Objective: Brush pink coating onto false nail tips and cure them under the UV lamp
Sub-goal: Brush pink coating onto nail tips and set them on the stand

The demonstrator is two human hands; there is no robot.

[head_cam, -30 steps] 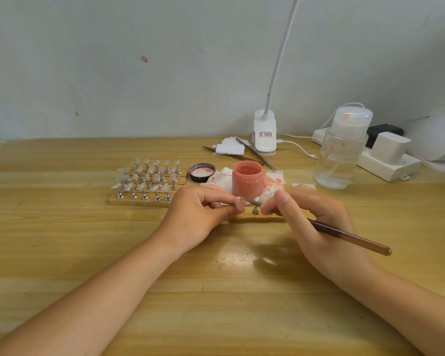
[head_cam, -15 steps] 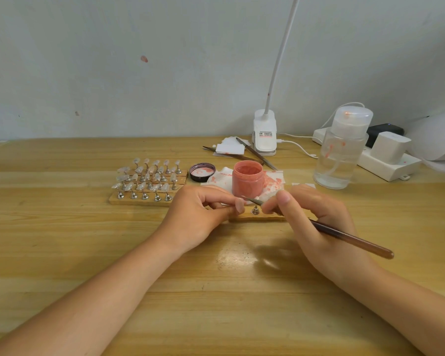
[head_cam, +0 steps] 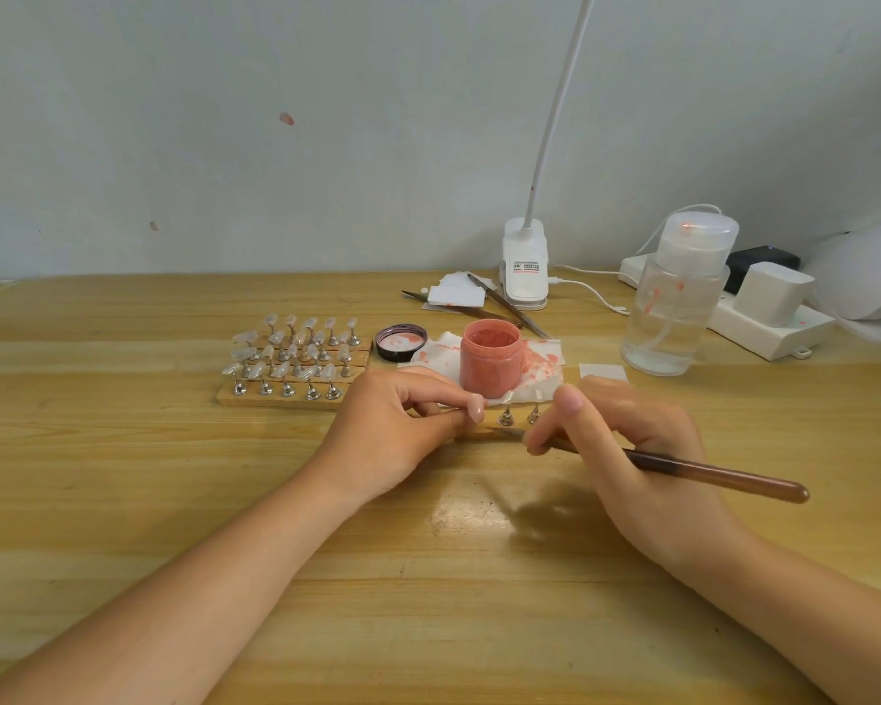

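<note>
Since a second ago the right hand [head_cam: 626,450] has pulled the long brown-handled brush [head_cam: 708,473] back off the nail tip, so now the little strip with two tips on metal stands [head_cam: 520,412] shows between the hands.

Biggest stuff first: the light wooden table [head_cam: 174,475], then the white UV lamp [head_cam: 865,272] poking in at the far right edge with nothing under it as far as I can see. Next, the clear pump bottle [head_cam: 677,302], and the open pink coating jar [head_cam: 490,356] sitting on a stained tissue just behind the hands. Off to the left, the wooden rack of clear false nail tips [head_cam: 291,358] looks totally uncoated.

Left hand [head_cam: 403,424] has its fingers curled in, pinching at the strip's left end. Right-hand fingers are wrapped round the brush near its bristle end.

So honestly it looks early, with basically the whole rack left and no curing yet.
</note>
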